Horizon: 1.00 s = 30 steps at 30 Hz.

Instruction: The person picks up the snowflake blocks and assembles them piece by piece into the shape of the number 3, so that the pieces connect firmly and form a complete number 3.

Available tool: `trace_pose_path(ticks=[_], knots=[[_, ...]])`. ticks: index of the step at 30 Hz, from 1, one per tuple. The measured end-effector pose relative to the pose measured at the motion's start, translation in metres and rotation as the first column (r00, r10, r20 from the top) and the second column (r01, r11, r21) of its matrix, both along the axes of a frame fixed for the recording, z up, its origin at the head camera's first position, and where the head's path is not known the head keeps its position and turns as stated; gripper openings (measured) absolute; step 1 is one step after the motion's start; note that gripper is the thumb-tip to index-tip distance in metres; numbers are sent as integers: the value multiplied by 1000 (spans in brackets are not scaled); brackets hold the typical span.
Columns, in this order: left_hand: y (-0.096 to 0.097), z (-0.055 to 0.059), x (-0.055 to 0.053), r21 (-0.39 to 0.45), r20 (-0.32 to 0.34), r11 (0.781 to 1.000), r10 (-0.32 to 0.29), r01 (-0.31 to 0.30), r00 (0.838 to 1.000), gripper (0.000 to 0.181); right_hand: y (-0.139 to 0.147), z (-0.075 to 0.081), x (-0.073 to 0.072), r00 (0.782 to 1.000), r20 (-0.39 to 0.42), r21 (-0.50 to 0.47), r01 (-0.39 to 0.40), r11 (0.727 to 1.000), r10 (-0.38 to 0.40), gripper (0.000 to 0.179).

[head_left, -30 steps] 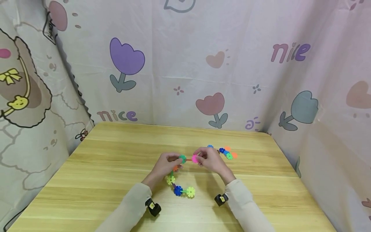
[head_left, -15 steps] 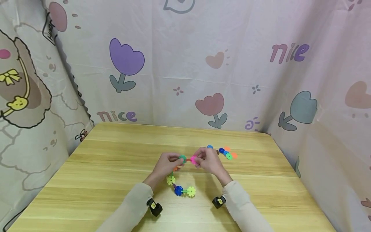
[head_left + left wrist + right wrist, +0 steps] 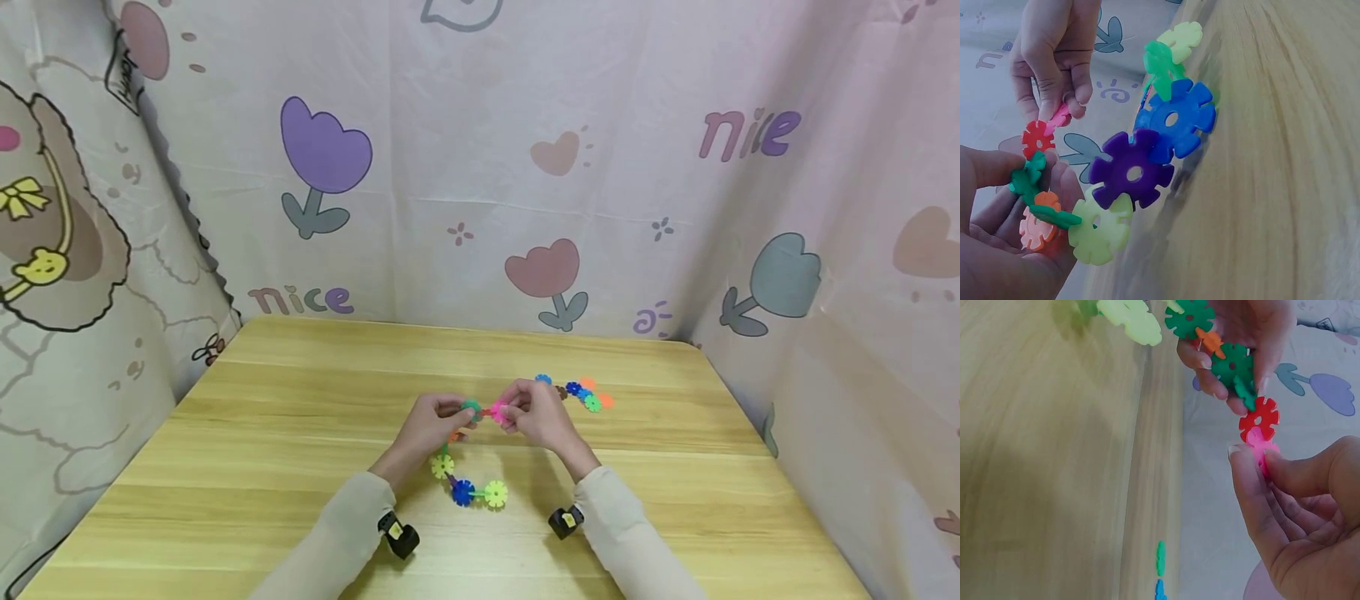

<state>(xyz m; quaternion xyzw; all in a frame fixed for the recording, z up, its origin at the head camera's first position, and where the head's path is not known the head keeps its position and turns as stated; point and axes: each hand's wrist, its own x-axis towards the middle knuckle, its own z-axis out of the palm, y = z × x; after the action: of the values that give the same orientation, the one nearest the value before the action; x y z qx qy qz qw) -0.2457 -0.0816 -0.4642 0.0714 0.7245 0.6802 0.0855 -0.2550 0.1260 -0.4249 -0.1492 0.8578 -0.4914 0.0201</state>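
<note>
left hand [image 3: 431, 429]: pinching green disc [image 3: 471, 411]
right hand [image 3: 542, 415]: pinching pink disc [image 3: 498, 412]
chain [image 3: 1110, 164]: flat, notched, round, plastic
other discs [image 3: 585, 395]: towards far right corner of wooden tabletop [image 3: 315, 375]

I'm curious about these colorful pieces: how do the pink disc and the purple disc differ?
The right hand pinches the pink disc; no hand touches the purple disc. The pink disc meets the red disc, while the purple disc sits between the blue disc and a pale yellow disc. Both have notched edges.
</note>
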Motion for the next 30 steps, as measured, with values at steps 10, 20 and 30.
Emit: trace_pose_path(ticks=[10,20,30], knots=[[-9,-2,-1,-77,-26,995,-57,55,998,32,10,0,-2,999,9,14,36,999,-36,6],[-15,-5,-1,-110,-40,991,-81,76,996,36,18,-1,-4,1000,16,51,23,998,-24,5],[-17,-4,-7,-115,-61,991,-69,62,996,31,33,1,-6,993,35,160,-115,980,111,7]])
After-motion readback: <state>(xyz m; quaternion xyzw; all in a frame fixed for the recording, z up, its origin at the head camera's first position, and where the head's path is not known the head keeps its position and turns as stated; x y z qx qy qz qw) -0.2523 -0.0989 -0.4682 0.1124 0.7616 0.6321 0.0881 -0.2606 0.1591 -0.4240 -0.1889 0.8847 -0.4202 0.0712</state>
